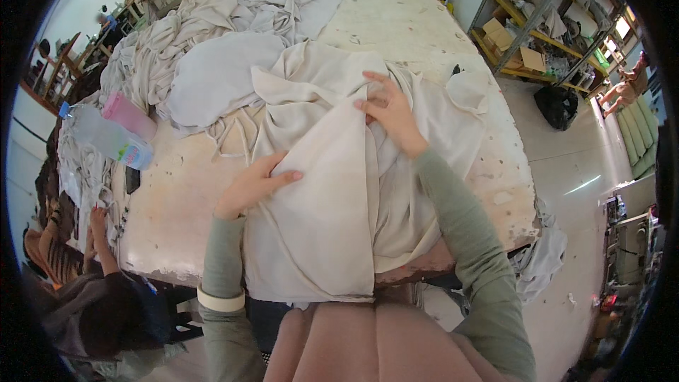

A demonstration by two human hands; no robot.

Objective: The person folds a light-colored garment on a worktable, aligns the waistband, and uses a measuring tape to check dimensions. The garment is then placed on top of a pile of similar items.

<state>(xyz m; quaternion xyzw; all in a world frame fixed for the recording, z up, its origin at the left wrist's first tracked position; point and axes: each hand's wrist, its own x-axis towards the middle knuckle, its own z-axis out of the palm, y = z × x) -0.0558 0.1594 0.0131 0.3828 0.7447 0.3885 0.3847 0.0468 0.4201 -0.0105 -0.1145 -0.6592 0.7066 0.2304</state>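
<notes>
A pale cream cloth garment (pixel 323 212) lies spread before me, its lower end hanging over the table's near edge. My left hand (pixel 252 185) holds its left side, the thumb on top and the fingers partly hidden at the fold. At the upper right of the same panel, my right hand (pixel 392 111) has the cloth edge between thumb and fingers. Loose folds of cream fabric (pixel 445 122) spread out to the right of that hand. Thin cloth ties (pixel 233 135) trail on the table, left of the garment.
Heaped pale garments (pixel 196 26) cover the far left of the worn table (pixel 175 233). A plastic bottle (pixel 114 140), a pink tumbler (pixel 130 116) and a dark phone-like object (pixel 132 180) lie at left. Beside me, a co-worker's hand (pixel 98 223) touches cloth. Metal shelving (pixel 522 32) stands at right.
</notes>
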